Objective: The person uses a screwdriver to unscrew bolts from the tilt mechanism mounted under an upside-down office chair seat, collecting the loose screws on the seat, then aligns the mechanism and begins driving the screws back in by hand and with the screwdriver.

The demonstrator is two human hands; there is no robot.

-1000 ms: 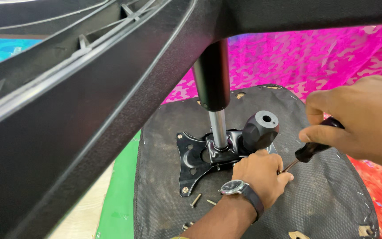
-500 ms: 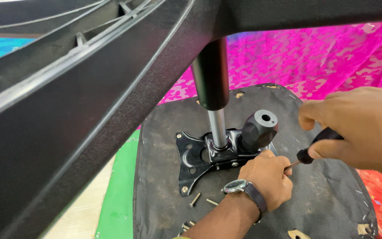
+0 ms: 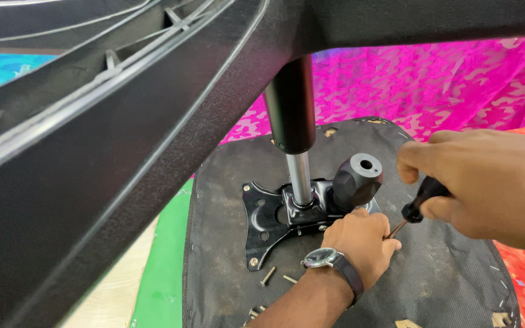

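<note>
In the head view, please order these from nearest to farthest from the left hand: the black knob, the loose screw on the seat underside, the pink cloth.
1. Black knob: just above the left hand, almost touching its knuckles.
2. Loose screw: lying on the seat underside, left of the wristwatch.
3. Pink cloth: far behind the seat, at the top of the view.

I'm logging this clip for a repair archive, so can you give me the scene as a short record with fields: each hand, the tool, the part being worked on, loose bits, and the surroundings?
left hand: left hand, wristwatch on its wrist, rests on the mounting plate's edge, fingers at the screwdriver tip
right hand: right hand grips the screwdriver by its black handle
part: black metal mounting plate on the upturned chair seat, with gas cylinder and black knob
loose bits: screws beside the plate
surroundings: pink cloth; black chair base close to the camera
</note>
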